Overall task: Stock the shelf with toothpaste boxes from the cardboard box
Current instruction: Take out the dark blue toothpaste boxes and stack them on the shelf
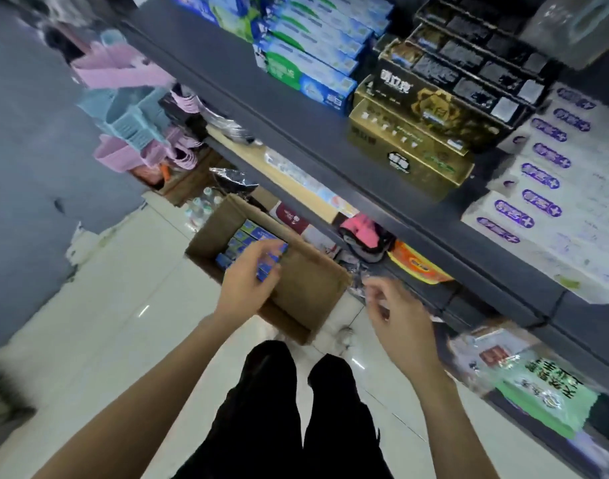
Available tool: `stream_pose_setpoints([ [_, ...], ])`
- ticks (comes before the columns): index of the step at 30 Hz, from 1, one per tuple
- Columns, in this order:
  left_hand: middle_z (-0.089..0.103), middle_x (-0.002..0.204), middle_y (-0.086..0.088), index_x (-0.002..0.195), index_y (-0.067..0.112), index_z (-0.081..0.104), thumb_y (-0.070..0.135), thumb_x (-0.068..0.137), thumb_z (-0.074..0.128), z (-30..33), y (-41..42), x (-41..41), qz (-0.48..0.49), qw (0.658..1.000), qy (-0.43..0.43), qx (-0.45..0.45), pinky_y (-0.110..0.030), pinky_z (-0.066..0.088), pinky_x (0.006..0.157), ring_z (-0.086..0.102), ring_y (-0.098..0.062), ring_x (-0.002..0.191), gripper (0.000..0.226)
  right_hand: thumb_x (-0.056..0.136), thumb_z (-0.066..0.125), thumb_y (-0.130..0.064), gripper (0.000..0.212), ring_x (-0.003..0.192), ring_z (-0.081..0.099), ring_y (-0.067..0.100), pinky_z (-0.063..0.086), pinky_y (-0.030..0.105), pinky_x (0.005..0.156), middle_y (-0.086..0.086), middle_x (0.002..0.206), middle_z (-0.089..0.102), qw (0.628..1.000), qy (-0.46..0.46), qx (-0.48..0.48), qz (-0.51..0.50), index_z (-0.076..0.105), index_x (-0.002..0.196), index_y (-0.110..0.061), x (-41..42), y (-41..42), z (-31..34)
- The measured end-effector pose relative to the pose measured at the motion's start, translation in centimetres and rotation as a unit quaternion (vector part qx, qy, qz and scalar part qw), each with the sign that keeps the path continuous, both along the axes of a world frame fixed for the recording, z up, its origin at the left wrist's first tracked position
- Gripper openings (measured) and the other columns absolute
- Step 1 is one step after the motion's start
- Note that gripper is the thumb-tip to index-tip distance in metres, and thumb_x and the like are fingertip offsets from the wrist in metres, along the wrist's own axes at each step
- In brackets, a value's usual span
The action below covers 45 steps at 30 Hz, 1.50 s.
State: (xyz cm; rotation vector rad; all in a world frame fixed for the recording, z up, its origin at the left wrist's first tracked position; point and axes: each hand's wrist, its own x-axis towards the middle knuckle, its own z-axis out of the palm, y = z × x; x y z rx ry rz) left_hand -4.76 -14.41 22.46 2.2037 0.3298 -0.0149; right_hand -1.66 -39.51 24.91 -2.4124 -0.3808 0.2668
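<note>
- Nearest to you are your own legs in black trousers (279,409), standing on a pale, glossy tiled floor (116,323) that catches small glints of light.
- Your left hand (249,278) reaches over the open cardboard box (296,292), fingers loosely spread and lightly bent — it grips nothing, and I cannot tell whether the fingertips touch the packs beneath.
- Your right hand (396,316) hangs in the air just beside the box's right corner, fingers relaxed and slightly curled, holding nothing.
- The cardboard box sits on the floor against the foot of the shelving; blue toothpaste boxes (247,236) lie in rows in its far-left part, while the near part shows bare brown cardboard.
- To your right, low down, bagged goods with green and red printing (534,385) fill the bottom level.
- Above runs the dark grey shelf (296,133), slanting across the view — on it stand stacked blue-and-green toothpaste boxes (310,63), then gold and black cartons (417,133), then white cartons with purple lettering (552,188).
- Farther along the aisle, pink and light-blue plastic baskets (130,108) hang beside a grey wall (30,150); this far part is blurred.
</note>
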Motion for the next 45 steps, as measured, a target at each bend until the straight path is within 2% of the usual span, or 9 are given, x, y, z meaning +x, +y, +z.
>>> stream_pose_setpoints([
  [3, 0.066, 0.083, 0.020, 0.103, 0.026, 0.063, 0.024, 0.080, 0.058, -4.1, 6.8, -1.4, 0.042, 0.988, 0.147, 0.016, -0.034, 0.052, 0.081, 0.061, 0.000, 0.075, 0.024, 0.091, 0.055, -0.018, 0.024, 0.088, 0.063, 0.016, 0.042, 0.028, 0.064, -0.007, 0.100, 0.066, 0.984, 0.079, -0.102, 0.122, 0.060, 0.114, -0.024, 0.9, 5.2, -3.9],
  [7, 0.066, 0.088, 0.012, 0.105, 0.024, 0.064, 0.018, 0.084, 0.062, -8.9, 13.0, -1.3, 0.080, 0.972, 0.212, 0.055, -0.028, 0.047, 0.082, 0.064, -0.013, 0.087, 0.022, 0.091, 0.055, -0.019, 0.026, 0.105, 0.057, 0.015, 0.042, 0.027, 0.080, -0.005, 0.110, 0.062, 0.966, 0.115, -0.131, 0.191, 0.059, 0.117, -0.022, 3.2, 11.4, -9.7],
  [14, 0.058, 0.120, -0.005, 0.122, 0.018, 0.058, 0.023, 0.086, 0.061, -18.5, 18.9, -0.2, 0.122, 0.956, 0.207, 0.168, -0.037, 0.040, 0.092, 0.048, -0.027, 0.114, 0.036, 0.090, 0.060, -0.030, 0.031, 0.111, 0.055, 0.018, 0.048, 0.032, 0.088, -0.001, 0.119, 0.060, 0.946, 0.114, -0.167, 0.254, 0.057, 0.120, -0.021, 7.7, 22.0, -23.2],
  [22, 0.065, 0.106, -0.002, 0.108, 0.018, 0.064, 0.017, 0.077, 0.071, -26.1, 21.2, -4.3, -0.004, 0.959, 0.144, 0.244, -0.039, 0.039, 0.091, 0.056, -0.030, 0.106, 0.032, 0.092, 0.055, -0.038, 0.058, 0.125, 0.044, 0.030, 0.042, 0.040, 0.096, 0.011, 0.137, 0.046, 0.887, 0.161, -0.282, 0.327, 0.033, 0.140, -0.015, 4.4, 32.8, -39.4],
  [26, 0.065, 0.106, -0.001, 0.107, 0.017, 0.064, 0.021, 0.083, 0.056, -27.5, 21.8, -5.0, -0.029, 0.958, 0.068, 0.276, -0.032, 0.034, 0.092, 0.051, -0.023, 0.107, 0.026, 0.092, 0.053, -0.042, 0.068, 0.134, 0.032, 0.034, 0.033, 0.046, 0.104, 0.015, 0.146, 0.034, 0.872, 0.202, -0.308, 0.322, 0.023, 0.145, -0.013, 3.3, 34.2, -43.8],
  [32, 0.063, 0.112, -0.004, 0.116, 0.016, 0.061, 0.024, 0.080, 0.062, -29.0, 19.2, 2.1, -0.075, 0.959, 0.087, 0.261, -0.039, 0.045, 0.091, 0.054, -0.028, 0.110, 0.036, 0.090, 0.058, -0.032, 0.051, 0.130, 0.037, 0.040, 0.035, 0.051, 0.103, 0.024, 0.141, 0.040, 0.939, 0.043, -0.261, 0.220, 0.046, 0.134, -0.007, 6.7, 30.6, -46.0],
  [36, 0.042, 0.139, -0.006, 0.140, 0.021, 0.035, 0.030, 0.088, 0.058, -34.7, 17.0, 7.0, -0.052, 0.950, 0.234, 0.199, -0.038, 0.029, 0.107, 0.034, -0.026, 0.132, 0.057, 0.097, 0.045, -0.035, 0.063, 0.142, 0.013, 0.036, 0.025, 0.049, 0.112, 0.019, 0.157, 0.003, 0.895, 0.095, -0.357, 0.252, 0.016, 0.149, -0.017, 10.1, 28.4, -48.4],
  [40, 0.022, 0.152, -0.014, 0.148, 0.017, 0.017, 0.037, 0.088, 0.058, -41.2, 17.2, 8.4, -0.017, 0.924, 0.319, 0.210, -0.043, 0.020, 0.114, 0.018, -0.031, 0.141, 0.076, 0.098, 0.032, -0.046, 0.063, 0.142, 0.009, 0.034, 0.025, 0.048, 0.110, 0.013, 0.158, -0.006, 0.874, 0.098, -0.391, 0.270, 0.005, 0.151, -0.025, 9.2, 27.2, -49.2],
  [45, -0.015, 0.158, -0.014, 0.151, 0.024, -0.004, 0.049, 0.085, 0.060, -45.2, 18.4, 9.3, -0.122, 0.885, 0.355, 0.277, -0.048, -0.001, 0.117, -0.014, -0.033, 0.144, 0.095, 0.098, 0.032, -0.042, 0.048, 0.133, 0.028, 0.038, 0.030, 0.049, 0.103, 0.019, 0.150, 0.025, 0.913, 0.082, -0.349, 0.195, 0.040, 0.139, -0.017, 7.6, 24.5, -49.2],
])
